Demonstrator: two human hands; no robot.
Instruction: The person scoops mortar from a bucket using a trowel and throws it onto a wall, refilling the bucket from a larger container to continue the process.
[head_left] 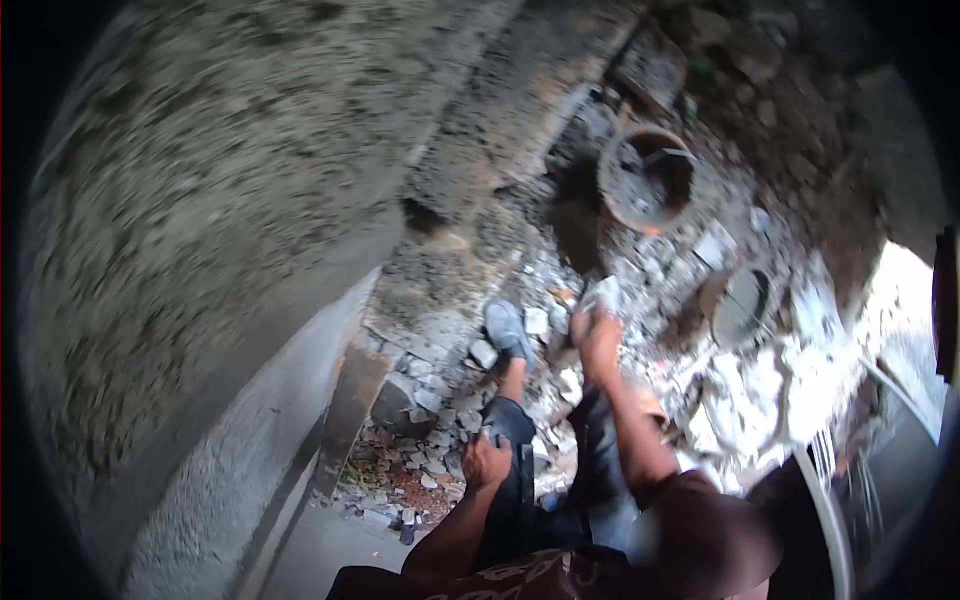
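Observation:
My left hand [487,460] rests on my bent left knee [508,420], fingers laid over it with nothing in them. My right hand [597,340] reaches low over the rubble, its fingers closed on a pale chunk of rubble [606,292] that is blurred. Left of that hand, my grey shoe [505,326] stands on the debris. Beyond the right hand is a round bucket [650,229] with an orange-brown rim and a handle across its mouth. A second, grey bucket [738,303] lies to the right, also apart from the hand.
Broken rubble [535,320] covers the ground around my feet. A rough concrete wall [240,180] and a ledge [440,260] run along the left. White sacks or sheeting [750,400] lie at right, near a pale pipe [825,520]. Dark soil [820,150] slopes behind the buckets.

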